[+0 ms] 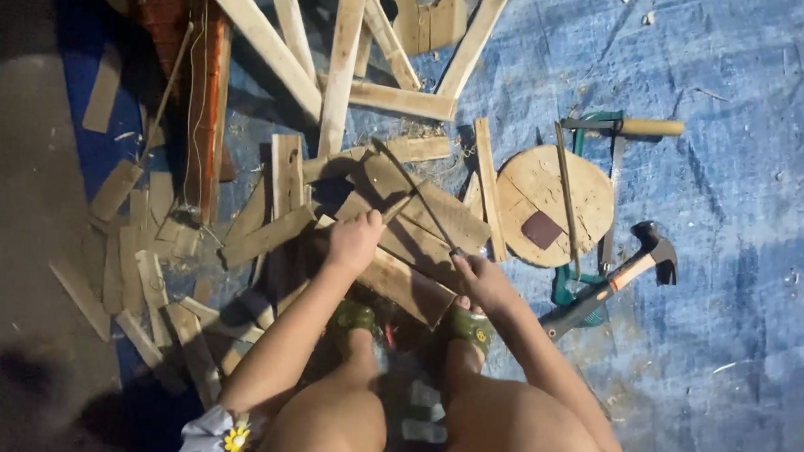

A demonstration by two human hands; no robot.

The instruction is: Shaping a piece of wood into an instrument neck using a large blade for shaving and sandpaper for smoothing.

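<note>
Seen from above: a squatting person's left hand [352, 240] presses, fingers curled, on a wooden plank [401, 253] at centre, braced under both feet. The right hand [480, 280], at four o'clock, grips a thin metal blade [416, 193] — likely to slip toward the left fingers. A hammer [627, 274] lies at three o'clock.

Top planks [427, 9] run off frame; shadow hides left floor [18, 239].

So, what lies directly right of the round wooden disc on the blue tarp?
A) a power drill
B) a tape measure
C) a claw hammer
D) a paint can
C: a claw hammer with a dark head lies on the blue tarp just right of the round wooden disc.
</note>
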